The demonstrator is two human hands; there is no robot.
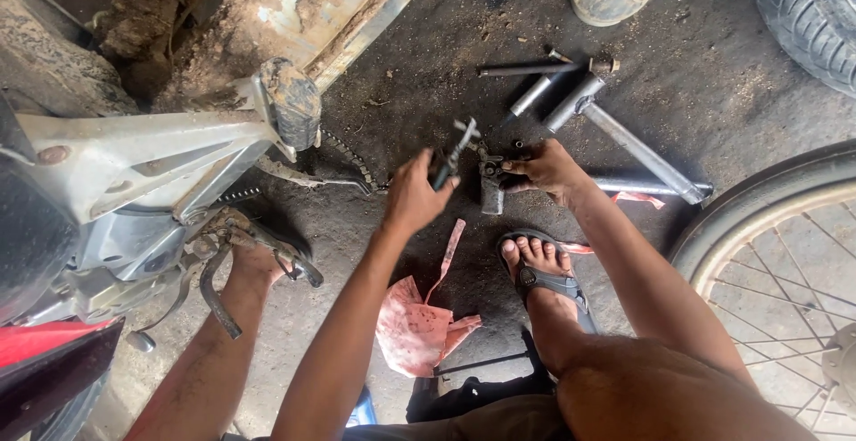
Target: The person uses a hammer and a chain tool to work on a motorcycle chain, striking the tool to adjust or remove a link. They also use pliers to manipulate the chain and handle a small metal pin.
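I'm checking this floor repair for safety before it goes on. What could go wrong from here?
1. The right foot in an open sandal sits just below the small metal part that the right hand steadies; a slip of the tool in the left hand could hit bare toes.
2. Loose rods on the dirty floor could roll underfoot.

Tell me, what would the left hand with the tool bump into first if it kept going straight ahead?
Probably the small metal part that the right hand steadies; the left hand and its tool point there, though depth is unclear.
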